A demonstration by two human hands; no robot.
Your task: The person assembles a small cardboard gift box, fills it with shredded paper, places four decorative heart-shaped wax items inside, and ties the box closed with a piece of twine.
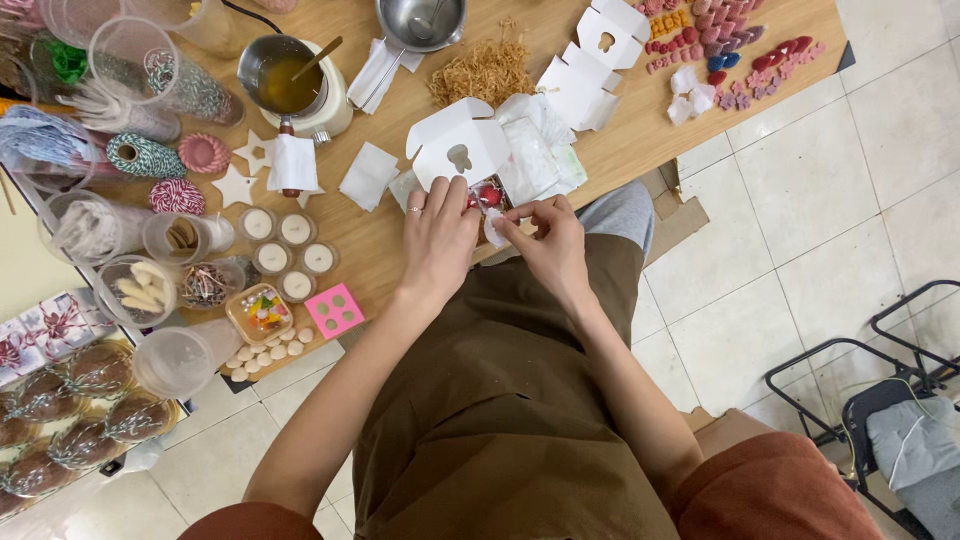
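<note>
Wooden counter (pixel 620 150) crowded with twine spools, 5 small candles (pixel 290 250) and folded white boxes lies under your hands. Your left hand (pixel 437 240) rests curled on the edge of the open white box (pixel 460 145), steadying it, while your right hand (pixel 550 245) pinches a small white piece (pixel 495 232) just beside the red shapes (pixel 488 196) inside. Keep the box braced and lower the piece gently, fingertips low.
</note>
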